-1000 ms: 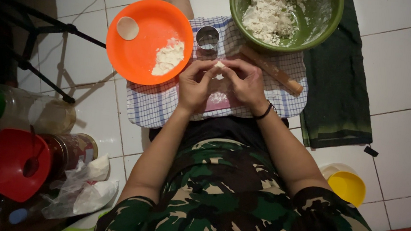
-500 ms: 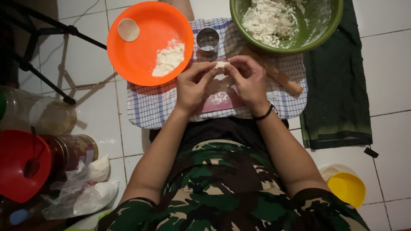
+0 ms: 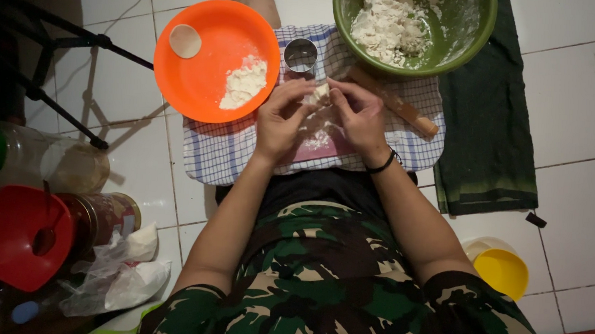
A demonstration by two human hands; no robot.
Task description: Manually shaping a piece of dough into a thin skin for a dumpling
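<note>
small lump of pale dough (image 3: pixel 320 93), pinched between the fingertips of both hands just above the pink board (image 3: pixel 327 142) at the middle of the checked cloth (image 3: pixel 223 156); left hand (image 3: pixel 281 117) curled, thumb and forefinger closed on the lump's near side; right hand (image 3: pixel 358 114) likewise curled, fingers folded over the far side, black band at the wrist; forearms angled inward from the lap, wrists low, knuckles raised, both hands meeting near the cloth's far edge.

risks, as a judgement: soft dough likely to tear or smear if squeezed too hard; sticking to the fingers if too little flour; crumbs dropping past the board onto the cloth; metal ring cutter (image 3: pixel 300 54) just beyond the fingertips, easy to knock with a careless reach; wooden rolling pin (image 3: pixel 394 104) lying close by the right hand, liable to roll off the cloth's right edge if nudged.

orange plate (image 3: pixel 206 77) with flour at the cloth's far left corner; green bowl (image 3: pixel 459 49) of crumbly dough at the far right corner.
</note>
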